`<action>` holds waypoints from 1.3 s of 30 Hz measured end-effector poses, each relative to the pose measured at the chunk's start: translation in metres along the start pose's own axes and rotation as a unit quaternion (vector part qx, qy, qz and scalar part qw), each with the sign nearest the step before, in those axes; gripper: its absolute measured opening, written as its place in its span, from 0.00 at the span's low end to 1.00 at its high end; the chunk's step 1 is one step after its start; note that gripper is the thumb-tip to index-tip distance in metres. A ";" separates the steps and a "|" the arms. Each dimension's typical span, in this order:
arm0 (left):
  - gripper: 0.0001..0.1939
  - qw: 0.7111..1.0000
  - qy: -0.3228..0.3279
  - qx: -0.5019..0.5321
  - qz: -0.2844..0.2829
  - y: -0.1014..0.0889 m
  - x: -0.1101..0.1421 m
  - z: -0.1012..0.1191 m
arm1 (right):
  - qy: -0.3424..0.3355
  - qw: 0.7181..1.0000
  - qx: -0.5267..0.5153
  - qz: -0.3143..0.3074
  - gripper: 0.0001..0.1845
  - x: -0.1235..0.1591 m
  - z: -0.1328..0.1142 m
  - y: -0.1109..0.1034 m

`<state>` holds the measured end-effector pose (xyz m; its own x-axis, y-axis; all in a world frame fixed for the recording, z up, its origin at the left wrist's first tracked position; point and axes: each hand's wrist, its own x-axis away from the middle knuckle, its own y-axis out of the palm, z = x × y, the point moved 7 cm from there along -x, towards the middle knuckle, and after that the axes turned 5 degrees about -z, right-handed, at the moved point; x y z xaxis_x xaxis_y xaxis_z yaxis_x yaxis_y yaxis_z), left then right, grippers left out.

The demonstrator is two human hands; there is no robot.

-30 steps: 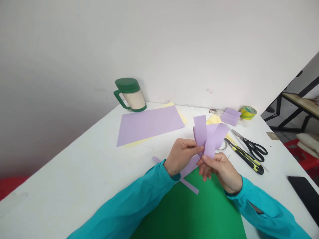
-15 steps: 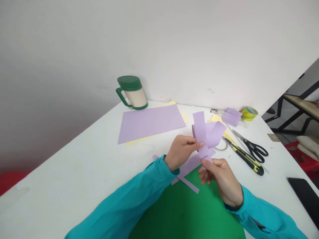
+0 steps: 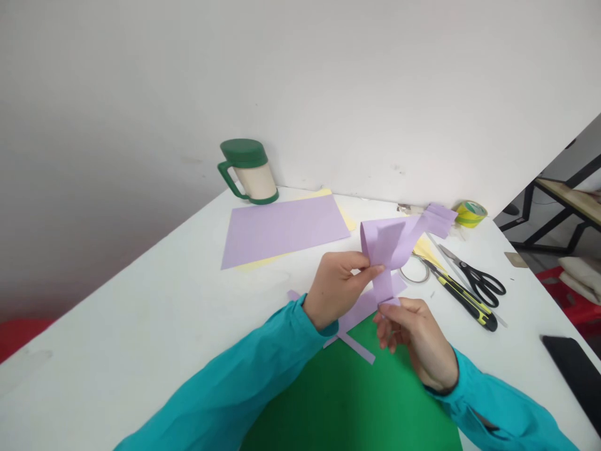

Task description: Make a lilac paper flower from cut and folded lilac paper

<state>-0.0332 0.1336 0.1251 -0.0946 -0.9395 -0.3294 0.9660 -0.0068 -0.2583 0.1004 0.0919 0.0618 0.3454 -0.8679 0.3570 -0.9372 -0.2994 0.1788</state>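
My left hand (image 3: 339, 285) pinches a wide lilac paper strip (image 3: 387, 244) at its middle, where the strip curls into a loop above the table. My right hand (image 3: 416, 338) pinches the lower end of the same strip with thumb and forefinger, just above the green sheet (image 3: 357, 407). Both sleeves are teal. Narrow lilac offcuts (image 3: 357, 349) lie under my hands at the green sheet's top corner.
A large lilac sheet (image 3: 284, 228) over a yellow sheet lies at the back, beside a green-lidded jug (image 3: 246, 172). To the right are folded lilac paper (image 3: 439, 218), a yellow-green tape roll (image 3: 469, 213), a clear tape ring (image 3: 413, 270), black scissors (image 3: 479, 280), a yellow-black knife (image 3: 462, 297) and a dark phone (image 3: 575, 369).
The strip's upright end has bent over to the right, so the paper now forms a rounded loop. My right hand dropped a little and stays pinched on the lower end.
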 end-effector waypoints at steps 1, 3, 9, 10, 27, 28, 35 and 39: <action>0.13 1.000 0.008 -0.009 0.007 -0.003 0.000 0.003 | 0.005 1.000 -0.002 -0.001 0.17 0.000 0.002 0.000; 0.15 0.999 0.022 -0.029 0.031 -0.011 -0.001 0.009 | 0.030 1.000 -0.001 0.001 0.19 -0.002 0.009 0.000; 0.15 0.997 0.031 -0.045 0.058 -0.030 -0.005 0.016 | 0.039 0.998 0.050 -0.007 0.21 -0.005 0.017 -0.004; 0.15 0.998 0.024 -0.031 0.057 -0.032 -0.005 0.015 | -0.001 0.998 0.066 0.004 0.22 -0.004 0.009 -0.008; 0.18 0.812 -0.221 0.184 -0.508 0.046 0.029 -0.005 | -0.231 0.948 0.201 -0.092 0.14 0.005 -0.078 -0.043; 0.18 0.804 -0.233 0.195 -0.511 0.052 0.032 -0.007 | -0.181 0.954 0.180 -0.161 0.16 0.002 -0.069 -0.033; 0.15 0.811 -0.296 0.229 -0.451 0.067 0.034 -0.028 | -0.032 0.945 0.230 -0.232 0.20 -0.006 -0.034 -0.014; 0.17 0.803 -0.270 0.202 -0.492 0.067 0.034 -0.021 | -0.018 0.943 0.236 -0.232 0.21 -0.009 -0.027 -0.016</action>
<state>0.0229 0.1081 0.0775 -0.8472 -0.4220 0.3228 0.4966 -0.8449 0.1987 0.1137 0.1149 0.0805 0.7301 -0.6100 0.3079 -0.6050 -0.7866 -0.1236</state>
